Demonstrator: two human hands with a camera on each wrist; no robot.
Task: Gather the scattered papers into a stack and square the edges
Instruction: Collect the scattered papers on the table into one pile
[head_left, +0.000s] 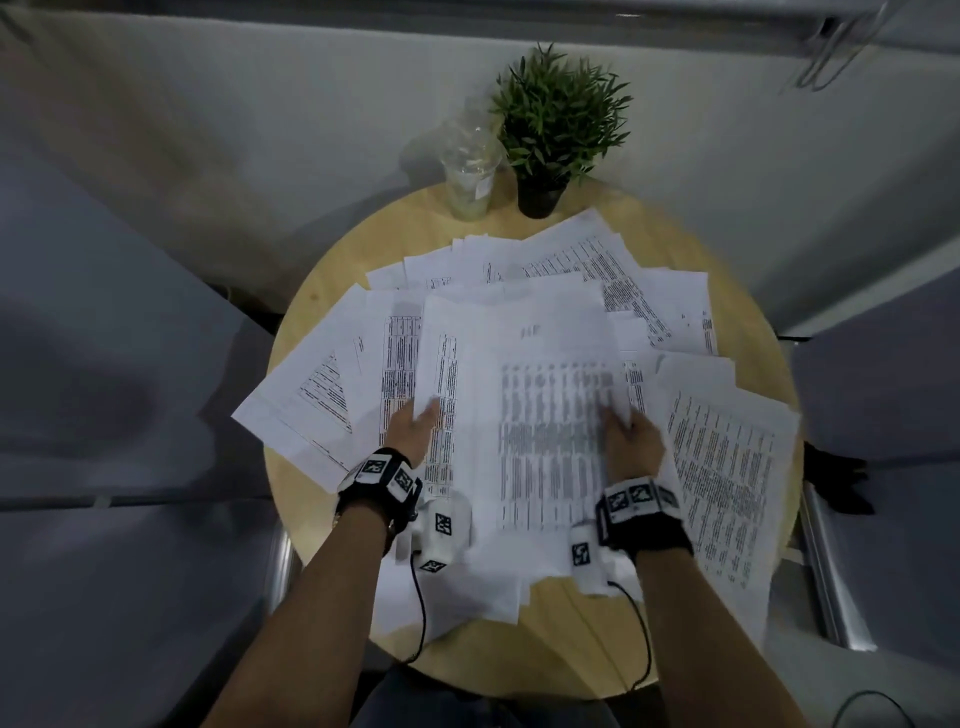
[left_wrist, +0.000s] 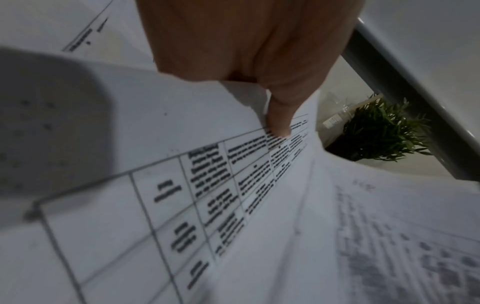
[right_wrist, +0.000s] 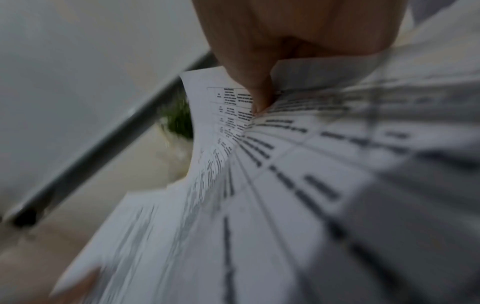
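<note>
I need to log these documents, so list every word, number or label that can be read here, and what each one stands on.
None can be read.
Papers: printed tables and text, too blurred to read in every view.
Cup: a small label, too small to read.
Wristbands: black-and-white square markers, patterns only, no letters.

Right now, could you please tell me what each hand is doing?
Left hand: holding the left side of a bundle of papers, thumb on top.
Right hand: holding the right side of the same papers, thumb on top.
</note>
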